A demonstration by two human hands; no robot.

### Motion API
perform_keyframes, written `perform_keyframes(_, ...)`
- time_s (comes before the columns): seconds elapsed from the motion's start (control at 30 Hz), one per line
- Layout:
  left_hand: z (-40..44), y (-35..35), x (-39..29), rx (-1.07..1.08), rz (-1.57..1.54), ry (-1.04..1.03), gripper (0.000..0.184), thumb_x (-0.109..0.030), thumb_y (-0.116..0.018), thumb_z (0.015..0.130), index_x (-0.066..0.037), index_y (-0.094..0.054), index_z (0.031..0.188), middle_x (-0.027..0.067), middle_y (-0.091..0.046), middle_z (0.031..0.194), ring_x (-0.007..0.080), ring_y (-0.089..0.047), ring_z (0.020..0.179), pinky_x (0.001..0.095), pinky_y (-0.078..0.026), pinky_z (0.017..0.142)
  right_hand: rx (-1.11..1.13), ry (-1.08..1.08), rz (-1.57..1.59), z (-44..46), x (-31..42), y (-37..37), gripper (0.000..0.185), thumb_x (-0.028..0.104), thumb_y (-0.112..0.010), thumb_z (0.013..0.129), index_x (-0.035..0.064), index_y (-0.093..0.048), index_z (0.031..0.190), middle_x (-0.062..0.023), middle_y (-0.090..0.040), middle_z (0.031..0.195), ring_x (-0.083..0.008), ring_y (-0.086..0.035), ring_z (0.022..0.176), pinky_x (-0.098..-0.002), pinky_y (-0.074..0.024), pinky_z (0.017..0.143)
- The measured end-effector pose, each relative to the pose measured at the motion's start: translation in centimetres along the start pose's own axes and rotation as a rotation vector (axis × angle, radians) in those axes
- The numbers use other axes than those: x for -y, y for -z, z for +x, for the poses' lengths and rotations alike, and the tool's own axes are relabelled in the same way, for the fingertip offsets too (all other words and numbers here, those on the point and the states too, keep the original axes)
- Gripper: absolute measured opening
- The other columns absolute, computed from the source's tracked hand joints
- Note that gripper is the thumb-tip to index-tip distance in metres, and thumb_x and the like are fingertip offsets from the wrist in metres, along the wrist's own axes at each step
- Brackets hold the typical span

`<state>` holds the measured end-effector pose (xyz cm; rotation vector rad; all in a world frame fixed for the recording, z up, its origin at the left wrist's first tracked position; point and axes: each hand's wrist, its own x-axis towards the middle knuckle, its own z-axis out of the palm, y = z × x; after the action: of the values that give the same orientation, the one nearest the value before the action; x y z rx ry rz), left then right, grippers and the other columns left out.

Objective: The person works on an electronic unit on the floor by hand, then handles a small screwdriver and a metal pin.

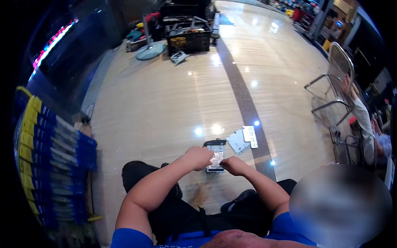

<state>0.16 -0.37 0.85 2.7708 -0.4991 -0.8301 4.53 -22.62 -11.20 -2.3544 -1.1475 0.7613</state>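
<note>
An opened electronic unit (215, 153) lies on the floor between my legs, a light, metallic-looking box with a dark strip along its far end. My left hand (200, 158) is at its left side, fingers curled and closed against the edge. At the right side, my right hand (234, 165) is closed in a pinch over the unit. Whatever sits between those fingertips is too small to make out. A flat grey metal plate (238, 142) lies right of the unit, with a white slotted piece (250, 136) overlapping its right edge.
A stack of blue and yellow boxes (45, 157) stands at left. Ahead are a black crate (188, 40) full of parts, a round stand base (149, 51) and a scrap piece (179, 57). At right, another person's arm (364, 124) reaches toward a metal chair (341, 66).
</note>
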Motion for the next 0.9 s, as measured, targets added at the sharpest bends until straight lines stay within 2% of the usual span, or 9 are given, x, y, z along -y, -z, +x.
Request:
perform_keyframes(0.1,0.9,-1.3,0.9,-0.014,-0.013,-0.009,0.035,-0.032,-0.066,0.089,-0.006,-0.059,0.111,0.0174,-0.065,0.109,0.0372,-0.061,0.103,0.0473,-0.050,0.087,0.025,-0.029,0.029,0.0,1.0,0.2,0.019,0.020,-0.058,0.089,0.0064,-0.068,0.099,-0.0222,-0.067,0.091,-0.0422,-0.064,0.087,-0.0501,-0.0495,0.077)
perform_keyframes(0.17,0.5,-1.4,1.1,-0.050,-0.001,-0.040,0.033,-0.031,-0.065,0.088,-0.005,-0.063,0.109,0.0180,-0.067,0.105,0.0347,-0.065,0.099,0.0476,-0.053,0.082,0.027,-0.016,0.042,0.3,0.8,-0.7,0.020,0.020,-0.057,0.089,0.0063,-0.068,0.098,-0.0219,-0.067,0.090,-0.0422,-0.064,0.087,-0.0501,-0.0494,0.079)
perform_keyframes(0.3,-0.1,-0.3,-0.1,-0.091,-0.027,-0.049,0.037,-0.030,-0.065,0.089,-0.005,-0.058,0.115,0.0186,-0.063,0.116,0.0357,-0.060,0.108,0.0470,-0.049,0.090,0.021,0.009,-0.002,-0.4,0.9,0.6,0.018,0.018,-0.058,0.085,0.0052,-0.067,0.094,-0.0221,-0.067,0.085,-0.0406,-0.065,0.081,-0.0484,-0.0503,0.074)
perform_keyframes(0.4,-1.1,0.1,-1.1,-0.073,-0.011,-0.053,0.040,-0.029,-0.066,0.088,-0.005,-0.057,0.119,0.0185,-0.062,0.118,0.0368,-0.060,0.108,0.0468,-0.049,0.090,0.009,0.019,0.027,-1.1,1.7,0.2,0.020,0.017,-0.058,0.083,0.0048,-0.068,0.095,-0.0208,-0.068,0.084,-0.0396,-0.066,0.081,-0.0481,-0.0505,0.074)
perform_keyframes(0.9,-1.0,0.4,-1.8,-0.095,0.008,-0.054,0.046,-0.025,-0.068,0.087,-0.005,-0.056,0.126,0.0187,-0.062,0.119,0.0375,-0.060,0.109,0.0465,-0.048,0.092,-0.037,0.095,-0.089,0.2,0.1,-0.8,0.015,0.013,-0.059,0.079,0.0016,-0.066,0.085,-0.0211,-0.067,0.079,-0.0403,-0.066,0.076,-0.0492,-0.0525,0.068)
